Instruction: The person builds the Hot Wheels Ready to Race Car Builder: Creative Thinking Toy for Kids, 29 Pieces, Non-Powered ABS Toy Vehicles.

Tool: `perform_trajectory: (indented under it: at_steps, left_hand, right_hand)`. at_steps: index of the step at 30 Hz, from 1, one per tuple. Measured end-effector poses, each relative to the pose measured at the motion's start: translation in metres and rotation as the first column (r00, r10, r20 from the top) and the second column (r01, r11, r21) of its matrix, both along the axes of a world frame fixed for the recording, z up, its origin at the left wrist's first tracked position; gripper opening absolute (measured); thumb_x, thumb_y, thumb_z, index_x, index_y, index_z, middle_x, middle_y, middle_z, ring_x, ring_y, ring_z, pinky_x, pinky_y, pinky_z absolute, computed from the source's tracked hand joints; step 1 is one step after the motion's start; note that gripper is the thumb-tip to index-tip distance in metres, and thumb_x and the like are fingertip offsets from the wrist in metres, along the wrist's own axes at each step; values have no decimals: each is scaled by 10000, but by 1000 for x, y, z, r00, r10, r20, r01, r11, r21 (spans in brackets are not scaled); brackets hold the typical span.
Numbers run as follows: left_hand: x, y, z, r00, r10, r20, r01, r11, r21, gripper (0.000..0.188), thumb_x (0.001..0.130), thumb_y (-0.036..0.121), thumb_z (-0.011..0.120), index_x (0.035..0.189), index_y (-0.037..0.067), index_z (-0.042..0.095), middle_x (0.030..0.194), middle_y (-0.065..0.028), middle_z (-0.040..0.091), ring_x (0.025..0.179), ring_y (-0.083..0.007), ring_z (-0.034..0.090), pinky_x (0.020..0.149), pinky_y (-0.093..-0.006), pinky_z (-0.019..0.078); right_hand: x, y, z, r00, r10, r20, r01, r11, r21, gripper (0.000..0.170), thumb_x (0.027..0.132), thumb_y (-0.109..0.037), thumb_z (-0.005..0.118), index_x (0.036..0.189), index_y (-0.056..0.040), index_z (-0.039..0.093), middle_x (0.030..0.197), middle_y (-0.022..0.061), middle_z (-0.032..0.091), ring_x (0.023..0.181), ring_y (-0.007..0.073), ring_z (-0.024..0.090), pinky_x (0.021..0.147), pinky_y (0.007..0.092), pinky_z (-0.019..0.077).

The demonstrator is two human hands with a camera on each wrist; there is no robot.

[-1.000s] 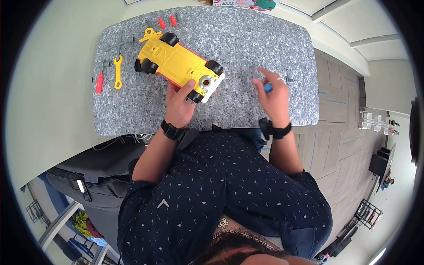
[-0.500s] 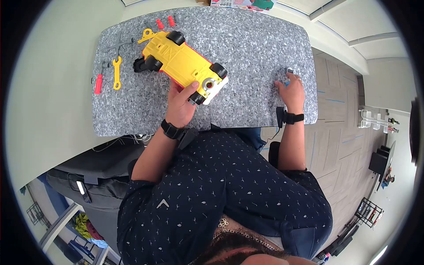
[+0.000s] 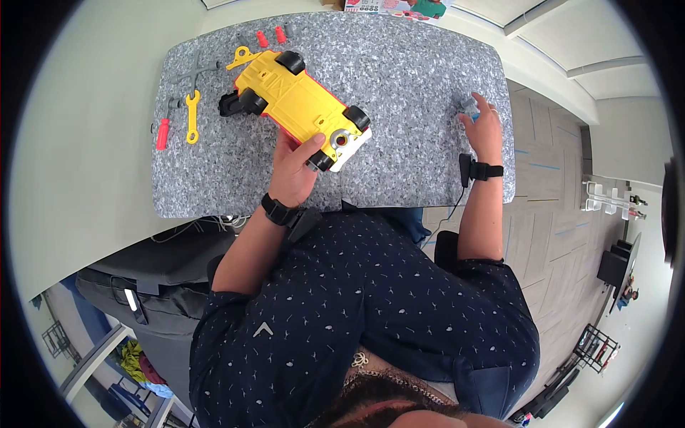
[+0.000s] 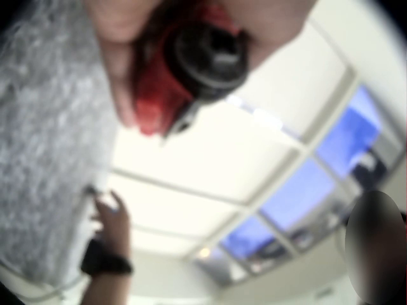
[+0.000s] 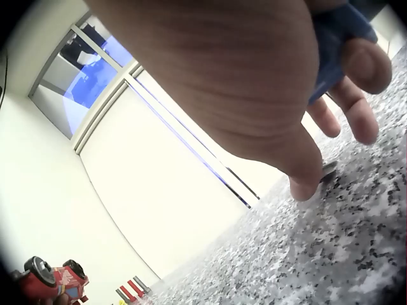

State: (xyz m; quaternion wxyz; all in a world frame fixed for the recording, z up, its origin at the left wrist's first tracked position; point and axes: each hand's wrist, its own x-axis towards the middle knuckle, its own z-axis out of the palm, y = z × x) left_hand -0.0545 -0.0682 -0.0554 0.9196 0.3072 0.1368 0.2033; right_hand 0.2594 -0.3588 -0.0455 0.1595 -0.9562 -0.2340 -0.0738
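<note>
My left hand grips one end of a toy car, turned with its yellow underside up, thumb beside a grey ring. The car has black wheels, and its red body shows in the left wrist view. Over at the table's right side, my right hand holds a blue plastic piece against the palm with curled fingers. The palm hides most of that piece. Its thumb reaches down to the tabletop, right at a small grey part.
On the speckled grey table, a yellow wrench, a red-handled screwdriver and a grey cross-shaped tool lie at the left. A yellow piece and red pieces lie farther back. A printed box stands behind.
My right hand has moved right, away from the car to the table's right side, carrying the blue piece. The left hand still holds the car, which has shifted slightly right.
</note>
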Motion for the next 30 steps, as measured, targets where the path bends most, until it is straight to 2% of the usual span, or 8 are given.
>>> perform_trajectory:
  at_steps: [6, 9, 12, 15, 21, 24, 25, 30]
  left_hand:
    - [0, -1, -3, 999, 1, -37, 0, 1000, 23, 667, 1023, -39, 745, 1616, 88, 466, 1550, -104, 658, 1443, -256, 653, 1219, -451, 527]
    - [0, -1, -4, 999, 20, -49, -19, 1000, 21, 678, 1017, -35, 757, 1615, 89, 464, 1548, -102, 659, 1443, -254, 652, 1220, -450, 527]
    - [1, 0, -3, 999, 21, -44, -20, 999, 32, 681, 1017, -33, 762, 1616, 89, 461, 1544, -99, 661, 1439, -252, 654, 1217, -449, 527]
    - [3, -1, 1, 999, 0, -49, 3, 999, 46, 684, 1017, -32, 763, 1618, 88, 458, 1540, -97, 662, 1432, -249, 657, 1211, -447, 528]
    - [1, -6, -4, 996, 28, -83, -22, 997, 75, 674, 1023, -34, 754, 1617, 90, 461, 1529, -92, 667, 1411, -246, 669, 1206, -445, 527]
    - [-7, -12, -14, 991, 74, -112, -71, 997, 29, 660, 1026, -43, 743, 1611, 90, 468, 1521, -95, 672, 1403, -252, 676, 1200, -450, 536]
    - [-7, -11, -16, 989, 86, -120, -85, 996, 14, 654, 1027, -46, 739, 1608, 90, 472, 1518, -97, 674, 1400, -255, 679, 1198, -453, 541]
    - [0, 7, -12, 991, 126, -48, -127, 992, -13, 617, 1025, -71, 719, 1581, 74, 495, 1506, -119, 682, 1392, -275, 689, 1190, -477, 565]
  right_hand:
    - [14, 13, -24, 991, 134, 32, -132, 990, -57, 426, 971, -136, 835, 1394, -137, 790, 1243, 195, 806, 1138, 435, 768, 990, 491, 622]
    - [-8, 31, 7, 959, 255, -123, -231, 956, 182, 366, 1013, -102, 792, 1380, -107, 795, 1068, 141, 836, 962, 331, 814, 854, 417, 639]
    - [-66, 57, 69, 686, 529, -500, -140, 769, 624, 271, 1089, -89, 726, 1348, -58, 798, 960, 54, 814, 789, 148, 750, 715, 301, 580]
    - [-118, 77, 94, 520, 698, -491, -95, 619, 779, 178, 1078, -49, 701, 1217, -50, 812, 908, 3, 773, 808, 47, 681, 711, 244, 546]
    - [-173, 99, 73, 557, 651, -516, -257, 726, 638, 107, 1039, -52, 722, 1123, -29, 786, 903, 104, 785, 790, 183, 745, 732, 349, 572]
    - [-176, 83, 54, 451, 654, -607, -363, 756, 545, 121, 1002, -98, 769, 1097, -22, 777, 925, 171, 782, 823, 321, 776, 771, 421, 583]
    - [-176, 79, 46, 504, 684, -527, -450, 729, 515, 156, 982, -139, 801, 1084, -26, 765, 945, 204, 788, 873, 418, 771, 794, 470, 587]
    - [-167, 75, 31, 630, 566, -531, -448, 824, 347, 186, 976, -163, 815, 1052, -12, 736, 934, 229, 779, 899, 462, 759, 798, 525, 582]
